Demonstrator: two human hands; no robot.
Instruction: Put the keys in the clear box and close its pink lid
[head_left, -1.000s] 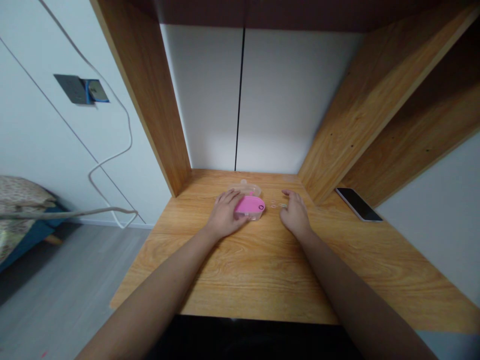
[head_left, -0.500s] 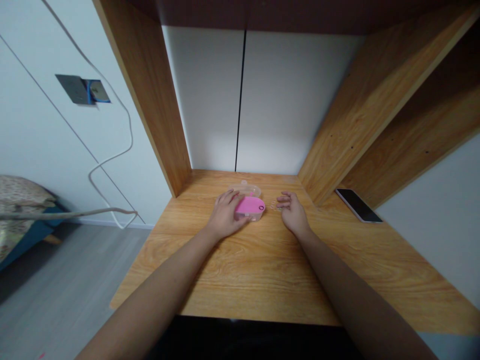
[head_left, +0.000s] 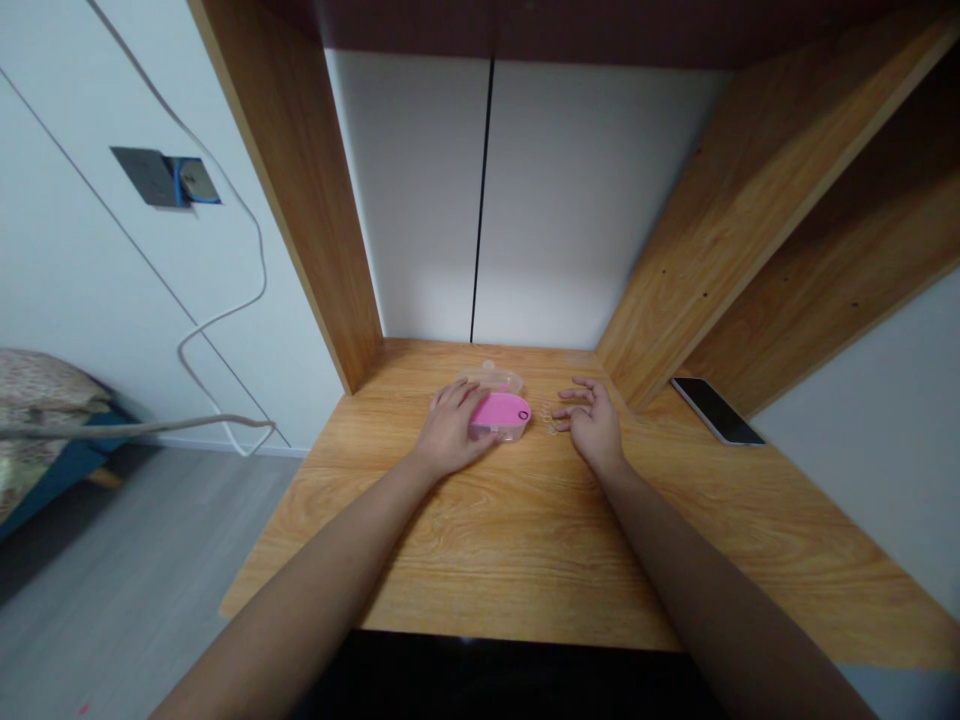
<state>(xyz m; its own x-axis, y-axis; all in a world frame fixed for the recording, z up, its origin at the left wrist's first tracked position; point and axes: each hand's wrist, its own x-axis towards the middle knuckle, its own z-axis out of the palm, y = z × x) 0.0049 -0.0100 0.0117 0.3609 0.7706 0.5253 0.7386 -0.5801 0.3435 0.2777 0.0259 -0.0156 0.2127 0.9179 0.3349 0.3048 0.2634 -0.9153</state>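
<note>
My left hand (head_left: 448, 432) is wrapped over the left end of a small oval plastic box (head_left: 508, 433) with clear sides and a pink top. Its thumb lies along the near side and the fingers reach over the top. On the right of that pink surface sits a small dark ring (head_left: 523, 414). A clear lid (head_left: 495, 379) stands tilted behind the box. To the right, my right hand (head_left: 596, 428) hovers at the tabletop with its fingers apart. Several tiny pale rings (head_left: 547, 413) lie by its fingertips; whether a fingertip touches one is hard to tell.
A phone (head_left: 718, 411) lies at the far right of the wooden table (head_left: 495, 540). Wooden side panels (head_left: 675, 250) and a white back wall (head_left: 420, 200) enclose the work spot. At left hang a white cable (head_left: 259, 250) and an opened wall socket (head_left: 166, 180).
My right hand has shifted slightly right and its fingers have spread. A pale ring near its fingertips shows more plainly. The left hand and the box have stayed put.
</note>
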